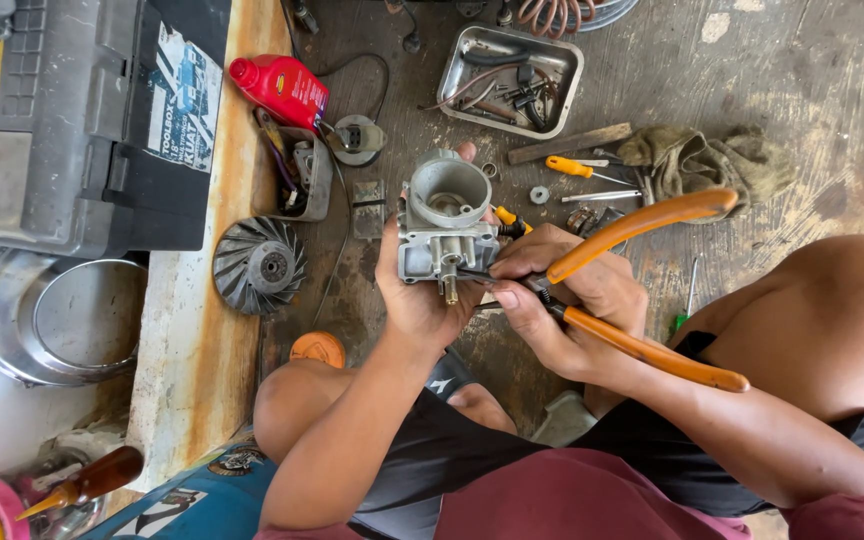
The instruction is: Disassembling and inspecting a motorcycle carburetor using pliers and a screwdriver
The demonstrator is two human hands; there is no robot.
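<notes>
The left hand point(414, 290) was clasped around the body of a metal carburetor point(446, 228), likely heavy, rigid and best held by its casting, while the right hand point(564, 300), just beside it, squeezed orange-handled pliers point(642, 285) onto its lower fitting.

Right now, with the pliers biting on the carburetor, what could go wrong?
1. The left hand alone holds the carburetor in the air; a hard pull might make it slip and fall.
2. The tips of the orange-handled pliers in the right hand sit close to the left fingers and may pinch them.
3. A small freed part could get lost among the clutter on the floor.
</notes>
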